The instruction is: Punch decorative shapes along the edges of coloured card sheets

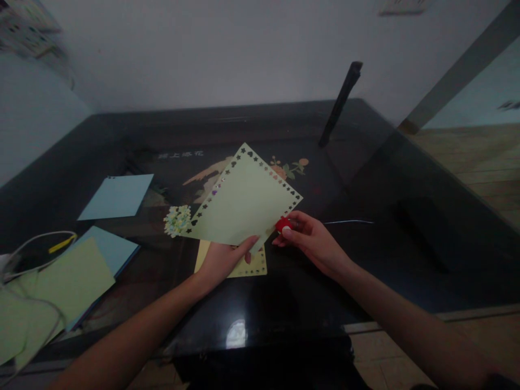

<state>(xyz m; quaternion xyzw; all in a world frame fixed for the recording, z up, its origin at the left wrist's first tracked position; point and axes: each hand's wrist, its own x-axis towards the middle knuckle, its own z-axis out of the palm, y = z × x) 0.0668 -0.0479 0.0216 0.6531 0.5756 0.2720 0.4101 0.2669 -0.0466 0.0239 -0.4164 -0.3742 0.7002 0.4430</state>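
My left hand (225, 257) grips the near corner of a pale green sheet of paper (246, 203), thumb on top. Star, heart and flower holes run along several of its edges. My right hand (311, 235) is closed around a small red craft punch (283, 225) with a white part, set at the sheet's right edge. Whether the punch is pressed down cannot be made out. Below my left hand lies a yellowish sheet (255, 265) with punched edges, partly covered. A pile of small paper cut-outs (177, 221) sits by the sheet's left corner.
Blue paper (117, 197) lies at the left of the dark glossy table (300, 303). Nearer, green sheets (77, 276) overlap another blue stack (122, 252), with a white cable (36, 235) across them. A black upright bar (341, 103) stands at the back right.
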